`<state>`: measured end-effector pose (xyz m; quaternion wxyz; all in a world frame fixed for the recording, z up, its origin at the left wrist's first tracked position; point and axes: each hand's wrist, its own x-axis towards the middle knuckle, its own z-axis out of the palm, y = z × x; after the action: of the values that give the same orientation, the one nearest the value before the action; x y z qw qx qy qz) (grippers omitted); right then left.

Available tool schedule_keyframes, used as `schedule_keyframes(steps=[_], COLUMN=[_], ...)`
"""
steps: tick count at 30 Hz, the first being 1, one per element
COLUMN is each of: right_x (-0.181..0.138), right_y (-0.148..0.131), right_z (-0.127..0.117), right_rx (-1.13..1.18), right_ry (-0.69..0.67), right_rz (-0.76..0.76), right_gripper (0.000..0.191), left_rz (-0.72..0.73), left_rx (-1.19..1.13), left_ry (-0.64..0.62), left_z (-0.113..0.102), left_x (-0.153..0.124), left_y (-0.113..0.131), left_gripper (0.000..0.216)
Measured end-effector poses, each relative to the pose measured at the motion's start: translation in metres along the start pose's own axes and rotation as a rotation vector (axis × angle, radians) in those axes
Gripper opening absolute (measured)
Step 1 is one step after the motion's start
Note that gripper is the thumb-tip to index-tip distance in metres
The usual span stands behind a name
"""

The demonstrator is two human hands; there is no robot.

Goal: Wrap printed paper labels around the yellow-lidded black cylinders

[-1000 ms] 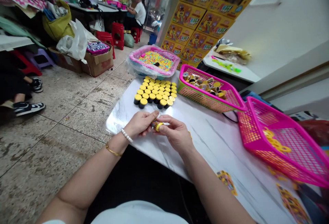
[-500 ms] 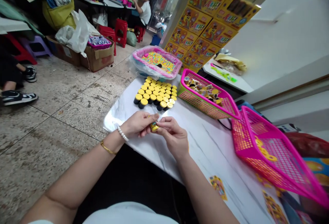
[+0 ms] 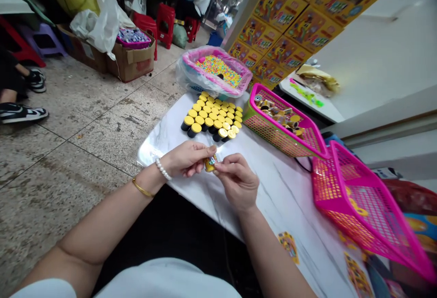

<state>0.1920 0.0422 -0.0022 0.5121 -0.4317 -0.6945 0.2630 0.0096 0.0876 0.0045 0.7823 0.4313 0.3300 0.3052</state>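
Note:
My left hand (image 3: pixel 187 157) and my right hand (image 3: pixel 237 180) meet over the near edge of a white marble table (image 3: pixel 273 188). Both pinch one small yellow-capped tube (image 3: pixel 209 163) between fingertips. My left wrist wears a pearl bracelet and a gold bangle. Just beyond my hands stands a block of several black tubes with yellow caps (image 3: pixel 212 116), upright and packed together.
A pink-and-green basket (image 3: pixel 283 136) holds several loose tubes. A larger pink basket (image 3: pixel 358 202) lies tilted at the right. A lined tub of coloured beads (image 3: pixel 218 70) sits at the table's far end. Yellow cartons (image 3: pixel 293 20) are stacked behind. A person sits at a far table; another person's feet show at left.
My hands stay together on the small tube, fingers shifting around it. The view has swung a little, so the table and baskets sit slightly differently in frame.

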Motion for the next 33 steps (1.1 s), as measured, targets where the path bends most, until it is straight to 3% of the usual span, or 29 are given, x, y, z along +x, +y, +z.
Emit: schedule_keyframes(steps=[3, 7, 10, 15, 17, 21, 23, 28, 33], right_x=[-0.002, -0.005, -0.008, -0.003, -0.001, -0.001, -0.001, 0.001, 0.005], right_y=[0.003, 0.005, 0.002, -0.004, -0.004, -0.002, -0.002, -0.003, 0.001], right_z=[0.001, 0.005, 0.011, 0.017, 0.016, 0.010, 0.007, 0.002, -0.001], right_rx=[-0.009, -0.055, -0.054, 0.155, 0.145, 0.006, 0.049, 0.252, 0.398], right_ry=[0.083, 0.089, 0.105, 0.159, 0.143, 0.097, 0.085, 0.072, 0.034], right_rz=[0.045, 0.070, 0.129, 0.405, 0.388, 0.211, 0.228, 0.458, 0.718], right_gripper=[0.015, 0.036, 0.029, 0.027, 0.027, 0.027, 0.029, 0.030, 0.033], left_rz=[0.074, 0.087, 0.115, 0.183, 0.169, 0.157, 0.182, 0.203, 0.293], left_rx=[-0.006, -0.021, 0.002, 0.037, -0.003, 0.017, 0.095, 0.175, 0.239], left_ry=[0.069, 0.130, 0.113, 0.067, 0.064, 0.079, 0.093, 0.119, 0.051], left_z=[0.001, 0.002, 0.003, 0.005, 0.004, 0.001, 0.001, 0.004, 0.004], left_x=[0.002, 0.005, 0.004, 0.003, 0.003, 0.001, -0.001, -0.006, -0.006], left_y=[-0.002, -0.006, -0.006, -0.001, -0.001, -0.002, -0.002, -0.001, -0.002], left_gripper=[0.048, 0.045, 0.041, 0.038, 0.038, 0.037, 0.035, 0.027, 0.020])
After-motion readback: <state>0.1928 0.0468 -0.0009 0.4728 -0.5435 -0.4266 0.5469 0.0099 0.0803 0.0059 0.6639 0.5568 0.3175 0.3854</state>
